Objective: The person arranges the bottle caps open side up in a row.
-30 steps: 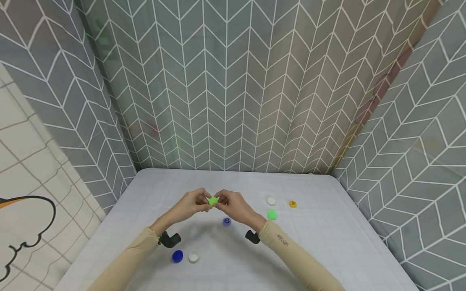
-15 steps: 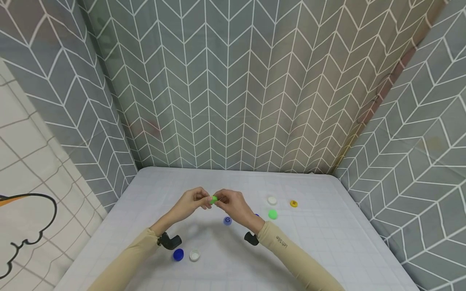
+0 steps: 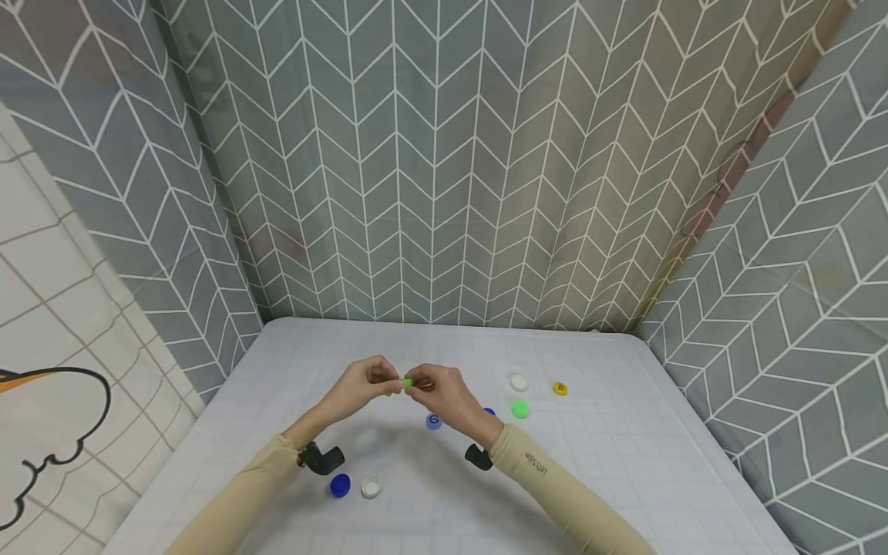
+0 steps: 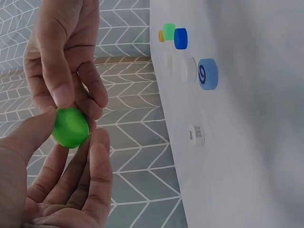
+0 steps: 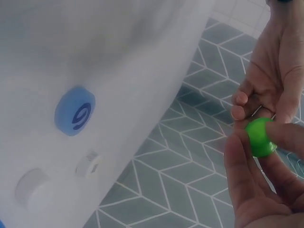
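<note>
Above the white table, both hands meet at a bright green bottle cap (image 4: 70, 128). My left hand (image 3: 363, 388) pinches it between thumb and fingers from the left. From the other side, my right hand (image 3: 442, 391) grips it with thumb and fingertips, as the right wrist view shows. In the head view the cap is a small green spot, mostly covered by fingers. Below the hands lies a light blue cap (image 5: 75, 111) with a dark swirl on top. The left wrist view has a small white cap (image 4: 196, 135) with printed marks on the table.
Right of the hands lie a white cap (image 3: 518, 382), a flat green cap (image 3: 520, 408) and a yellow cap (image 3: 560, 389). A dark blue cap (image 3: 340, 486) and an upturned white cap (image 3: 371, 487) lie near the left forearm. Patterned curtains (image 3: 444, 169) surround the table (image 3: 305, 339).
Between the fingers, the green cap has turned from nearly face-on to more edge-on in the head view. A blue cap now shows beside the right wrist. The other caps stay in place.
</note>
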Demonstrator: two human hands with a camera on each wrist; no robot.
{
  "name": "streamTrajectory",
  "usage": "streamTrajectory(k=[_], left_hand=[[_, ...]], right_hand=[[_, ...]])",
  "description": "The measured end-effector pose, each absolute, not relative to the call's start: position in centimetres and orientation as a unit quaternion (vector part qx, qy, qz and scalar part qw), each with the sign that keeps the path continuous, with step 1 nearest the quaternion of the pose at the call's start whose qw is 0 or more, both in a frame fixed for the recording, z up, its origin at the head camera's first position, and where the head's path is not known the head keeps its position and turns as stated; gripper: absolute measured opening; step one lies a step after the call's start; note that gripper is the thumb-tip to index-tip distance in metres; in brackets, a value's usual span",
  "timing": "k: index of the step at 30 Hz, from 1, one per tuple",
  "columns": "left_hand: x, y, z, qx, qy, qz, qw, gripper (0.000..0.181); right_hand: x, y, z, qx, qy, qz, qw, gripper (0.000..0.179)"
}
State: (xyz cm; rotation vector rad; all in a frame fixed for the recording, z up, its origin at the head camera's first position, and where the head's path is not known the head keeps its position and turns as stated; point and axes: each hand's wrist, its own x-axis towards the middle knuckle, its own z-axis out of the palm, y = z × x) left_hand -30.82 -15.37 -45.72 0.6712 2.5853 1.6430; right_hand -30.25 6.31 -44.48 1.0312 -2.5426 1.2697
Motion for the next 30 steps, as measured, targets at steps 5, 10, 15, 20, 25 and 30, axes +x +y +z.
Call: streamTrajectory(k=[5,10,15,20,25,30], left_hand=[[-30.6,-15.7,-45.7,0.210,0.838,0.504,-0.003,0.029],[-30.4,-15.8,-45.7,0.216,0.845,0.489,0.001,0.032],[-29.8,-15.8,-45.5,0.245,0.862,0.443,-0.003,0.047],[-29.2,-15.5,-45.4,0.274,0.872,0.406,0.004,0.042],[-28.8,-15.2,-45.7,0.280,0.874,0.396,0.030,0.024],[-28.5,-15.1,-46.3,0.288,0.872,0.391,0.062,0.023]], right_hand=[[-30.1,6.3,-44.6,0.344,-0.838,0.420,0.059,0.019],[-29.9,6.3,-44.6,0.354,-0.834,0.420,0.052,0.017],[-29.5,6.3,-44.5,0.377,-0.832,0.404,0.042,0.010],[-29.2,6.4,-44.6,0.395,-0.836,0.380,0.035,0.006],[-28.9,6.4,-44.8,0.382,-0.852,0.358,0.013,0.007],[-28.1,6.2,-45.0,0.381,-0.860,0.339,-0.010,0.016]])
